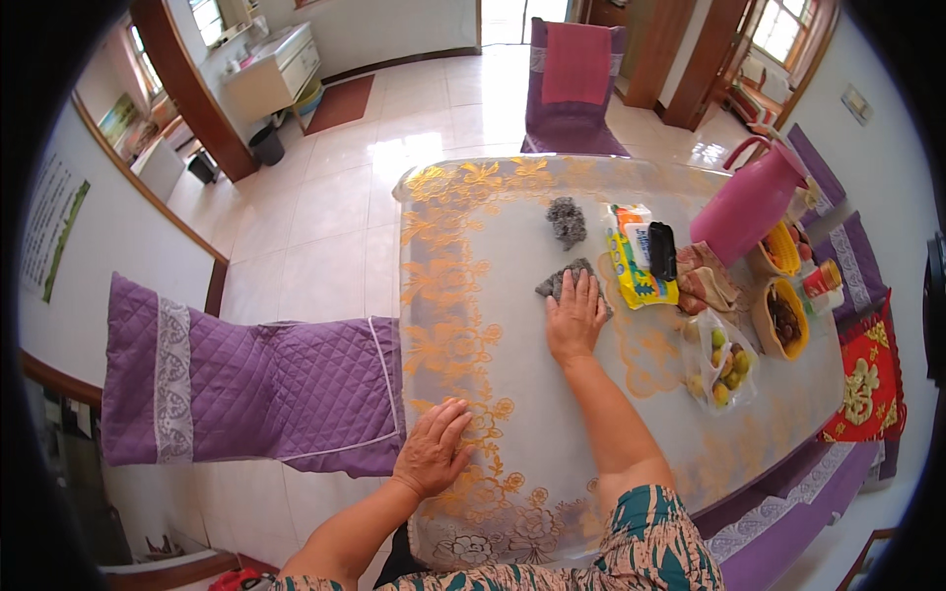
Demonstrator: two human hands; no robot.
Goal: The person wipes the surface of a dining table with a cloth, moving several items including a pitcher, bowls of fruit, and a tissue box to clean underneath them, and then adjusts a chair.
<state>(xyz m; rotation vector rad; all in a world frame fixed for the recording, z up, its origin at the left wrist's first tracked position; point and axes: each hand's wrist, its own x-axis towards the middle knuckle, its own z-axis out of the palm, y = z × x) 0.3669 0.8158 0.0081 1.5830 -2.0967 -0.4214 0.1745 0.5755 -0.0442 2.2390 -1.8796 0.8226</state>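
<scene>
My right hand presses down on a crumpled grey cloth, its fingers bent over it. Parts of the cloth stick out on both sides of the hand; the rest is hidden beneath the palm. Just beyond lies a second crumpled, dark grey speckled cloth, which neither hand touches. At the near left edge of the table, my left hand rests palm down with its fingers stretched out and nothing in it. A clear cover with gold flower patterns lies over the tabletop.
Right of the cloths lie a yellow wipes pack and a brown patterned cloth. Behind them stands a pink jug. Nearer are a bag of green fruit and a yellow basket. Purple-covered chairs surround the table.
</scene>
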